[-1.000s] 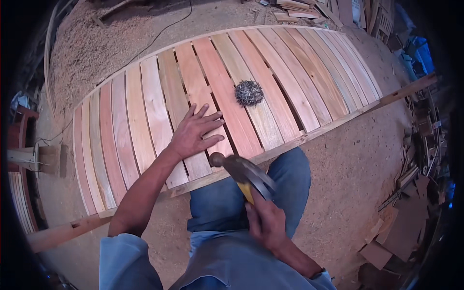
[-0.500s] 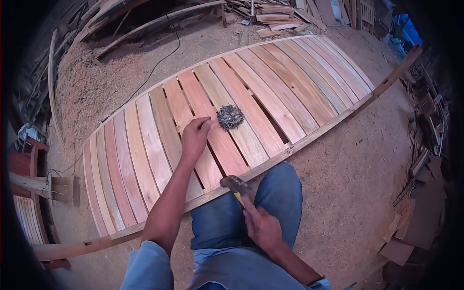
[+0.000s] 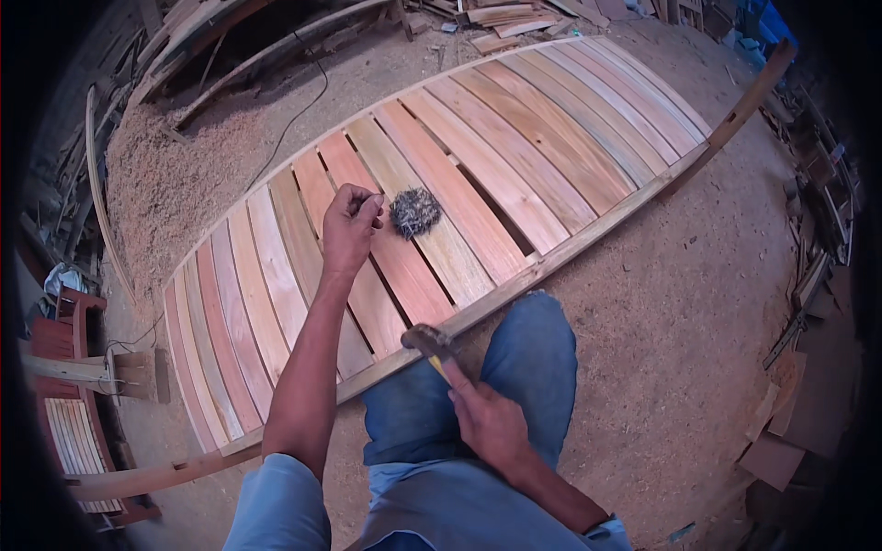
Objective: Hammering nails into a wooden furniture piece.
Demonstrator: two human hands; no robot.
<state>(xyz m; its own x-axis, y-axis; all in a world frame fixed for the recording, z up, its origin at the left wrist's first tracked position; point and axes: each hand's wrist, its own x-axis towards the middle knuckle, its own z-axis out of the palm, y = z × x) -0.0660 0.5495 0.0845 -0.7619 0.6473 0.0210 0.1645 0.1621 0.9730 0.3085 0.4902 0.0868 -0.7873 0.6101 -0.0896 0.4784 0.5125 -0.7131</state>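
Observation:
A slatted wooden panel (image 3: 276,317) lies in front of me, its pinkish and tan boards set side by side in a frame. On the boards sits a round heap of nails (image 3: 415,213). My left hand (image 3: 352,231) is just left of that heap, over the slats, with thumb and fingers closed in a pinch. Whatever is between its fingertips is too small to make out. Low on the right, my right hand (image 3: 491,418) grips a hammer (image 3: 441,354) by its handle. The hammer's head is by the panel's near rail, above my lap.
A long wooden beam (image 3: 749,92) sticks out past the panel's right end. Sawdust (image 3: 184,197) is heaped at the far left, with a dark cable (image 3: 299,115) beside it. Scrap boards (image 3: 510,18) are piled at the back. Reddish wooden furniture (image 3: 78,335) stands on the left.
My left hand's fingers have curled in more, still beside the nails. My right hand keeps hold of the hammer with little movement. The whole view has shifted slightly.

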